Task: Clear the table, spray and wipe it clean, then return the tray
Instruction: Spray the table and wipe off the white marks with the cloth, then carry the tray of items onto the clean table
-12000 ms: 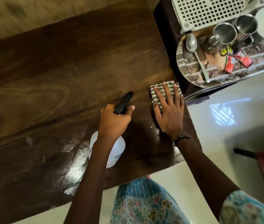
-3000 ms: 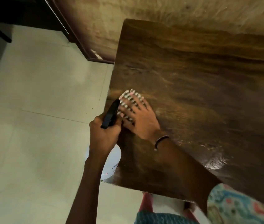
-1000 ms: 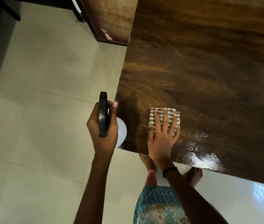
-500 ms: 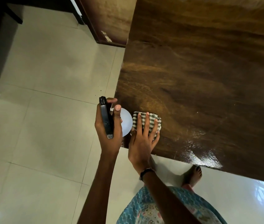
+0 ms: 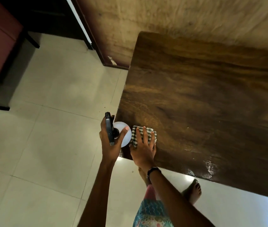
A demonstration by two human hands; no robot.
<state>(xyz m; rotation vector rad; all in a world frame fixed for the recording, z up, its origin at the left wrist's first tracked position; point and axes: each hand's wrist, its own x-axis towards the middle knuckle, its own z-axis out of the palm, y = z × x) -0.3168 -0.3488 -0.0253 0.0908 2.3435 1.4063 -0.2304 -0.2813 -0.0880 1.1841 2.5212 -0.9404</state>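
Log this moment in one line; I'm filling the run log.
phase: wiping | left hand: holds spray bottle | right hand: presses checked cloth at table corner

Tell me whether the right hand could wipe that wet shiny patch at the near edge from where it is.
Probably yes: the right hand presses the checked cloth flat, and bare table lies between it and the wet patch.

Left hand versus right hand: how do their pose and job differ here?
The left hand curls round the spray bottle, held off the table's edge; the right hand lies flat, fingers straight, pressing the checked cloth onto the wooden table. Both sit at the table's near corner.
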